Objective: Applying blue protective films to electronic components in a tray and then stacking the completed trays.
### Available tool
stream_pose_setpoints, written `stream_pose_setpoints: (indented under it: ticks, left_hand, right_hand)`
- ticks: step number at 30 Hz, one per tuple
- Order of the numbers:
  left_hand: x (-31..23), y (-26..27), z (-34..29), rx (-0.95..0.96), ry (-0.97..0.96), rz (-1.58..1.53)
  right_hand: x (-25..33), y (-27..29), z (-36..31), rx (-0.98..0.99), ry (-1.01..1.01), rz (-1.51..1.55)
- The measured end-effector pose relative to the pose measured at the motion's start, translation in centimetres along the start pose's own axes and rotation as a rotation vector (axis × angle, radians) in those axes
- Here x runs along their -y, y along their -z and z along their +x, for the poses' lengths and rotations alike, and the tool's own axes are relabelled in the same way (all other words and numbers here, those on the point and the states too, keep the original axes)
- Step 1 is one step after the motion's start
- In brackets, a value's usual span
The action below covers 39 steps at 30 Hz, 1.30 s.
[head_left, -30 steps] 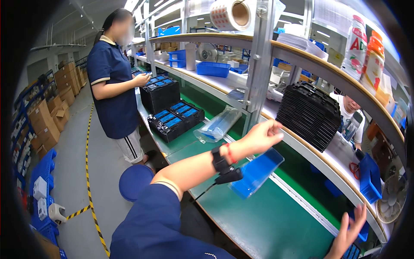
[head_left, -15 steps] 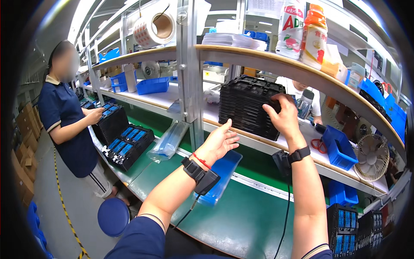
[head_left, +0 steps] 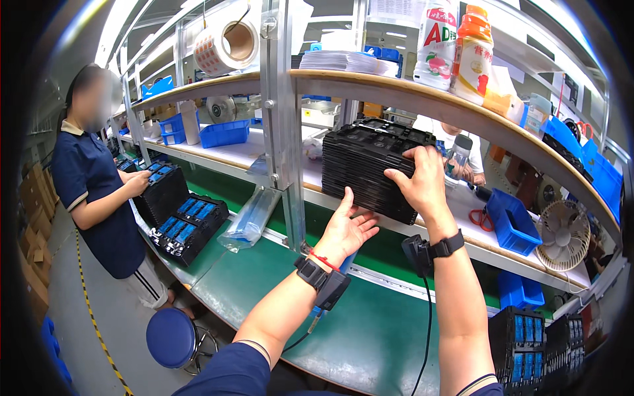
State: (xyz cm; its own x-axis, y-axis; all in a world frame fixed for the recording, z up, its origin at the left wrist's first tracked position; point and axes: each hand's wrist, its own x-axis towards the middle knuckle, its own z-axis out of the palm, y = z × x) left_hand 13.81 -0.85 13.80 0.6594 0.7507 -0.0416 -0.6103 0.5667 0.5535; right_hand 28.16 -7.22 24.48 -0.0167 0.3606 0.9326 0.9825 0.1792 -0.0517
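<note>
A stack of thin black plastic trays [head_left: 366, 168] is at the front of the white shelf above the green bench, its front lower edge tipped toward me. My right hand [head_left: 422, 181] grips the stack's right end, fingers over the top edge and thumb against the front side. Below the front lower edge my left hand [head_left: 347, 231] is palm up with its fingers spread; whether its fingertips touch the bottom tray I cannot tell. Both wrists carry black straps with small cabled boxes. A blue sheet or bag partly shows behind my left wrist.
A metal post [head_left: 281, 125] rises left of the stack. Right of it are a clear bottle [head_left: 457, 158], red-handled scissors [head_left: 482, 219], a blue bin [head_left: 512, 224] and a fan [head_left: 563, 235]. Another person stands left beside black battery packs [head_left: 191, 224]; one more sits behind the shelf.
The stack has come toward me and tilted, with my right hand still at its right end. My left hand has moved right and up beneath the stack's front edge.
</note>
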Motion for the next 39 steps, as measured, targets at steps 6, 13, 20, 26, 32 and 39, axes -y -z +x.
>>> stream_pose_setpoints:
  ticks: [6,13,20,26,32,39]
  left_hand:
    - [0.5,0.1,-0.9,0.324,-0.094,-0.113]
    - [0.3,-3.3,-4.5,0.448,-0.097,-0.224]
    - [-1.4,-2.3,-7.4,0.334,0.067,-0.250]
    - [-1.4,-1.7,-9.0,0.292,0.124,-0.195]
    - [-2.3,-0.6,-10.3,0.248,0.079,-0.140]
    - [-2.3,1.7,-11.4,0.213,-0.103,-0.169]
  right_hand:
    - [3.3,2.1,-1.2,0.000,-0.055,0.015]
    - [6.7,4.7,-2.2,0.001,0.004,0.135]
    - [-1.6,7.1,-2.7,-0.280,-0.419,0.486]
    - [-12.7,2.4,-4.5,0.192,-1.293,1.116]
    - [-9.3,2.0,-2.5,0.269,-1.204,1.506]
    - [-6.5,4.2,-4.7,0.215,-1.039,1.472]
